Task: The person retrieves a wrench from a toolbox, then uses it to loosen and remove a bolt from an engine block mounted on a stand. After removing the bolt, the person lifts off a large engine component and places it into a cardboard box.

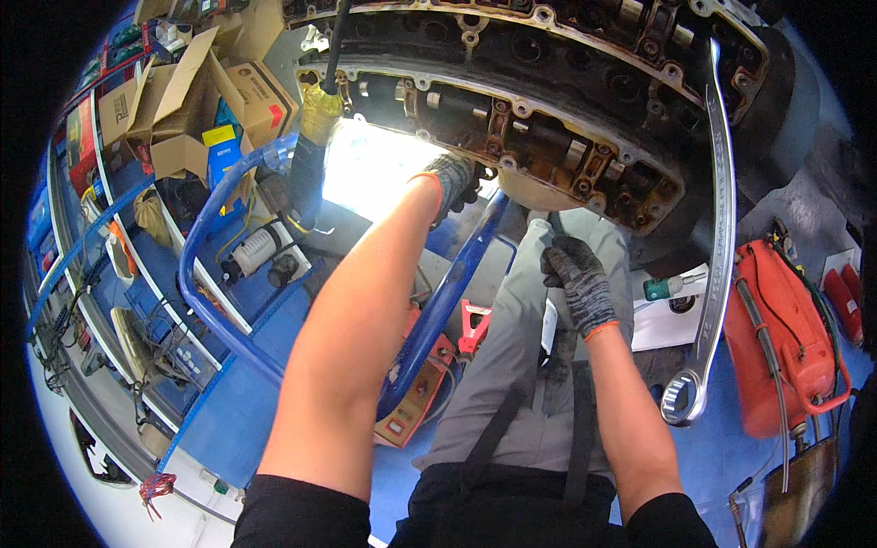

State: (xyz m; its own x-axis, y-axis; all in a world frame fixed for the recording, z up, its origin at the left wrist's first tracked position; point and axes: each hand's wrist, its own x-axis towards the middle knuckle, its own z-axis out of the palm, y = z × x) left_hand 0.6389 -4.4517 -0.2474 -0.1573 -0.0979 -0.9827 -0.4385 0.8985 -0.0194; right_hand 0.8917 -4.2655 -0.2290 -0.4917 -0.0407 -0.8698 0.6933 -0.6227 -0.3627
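Observation:
An engine cylinder head [498, 128], its camshafts exposed, spans the upper middle. My left hand [449, 181], in a grey knit glove with an orange cuff, reaches to its lower edge beside a bright light; the fingers are mostly hidden by dark parts there. My right hand [580, 285], gloved alike, is closed in front of my grey trousers [493, 393]. A short dark piece shows above its fingers, too little to name. A long combination wrench [722, 210] stands upright at the right, looming large, its ring end down; neither hand touches it.
A blue tubular frame [443, 310] rises between my arms, with another blue bent tube [189, 265] to the left. Shelves with cardboard boxes [183, 114] and tools line the left. A red tank [776, 338] with hoses stands right. A red box-shaped unit [411, 402] sits below.

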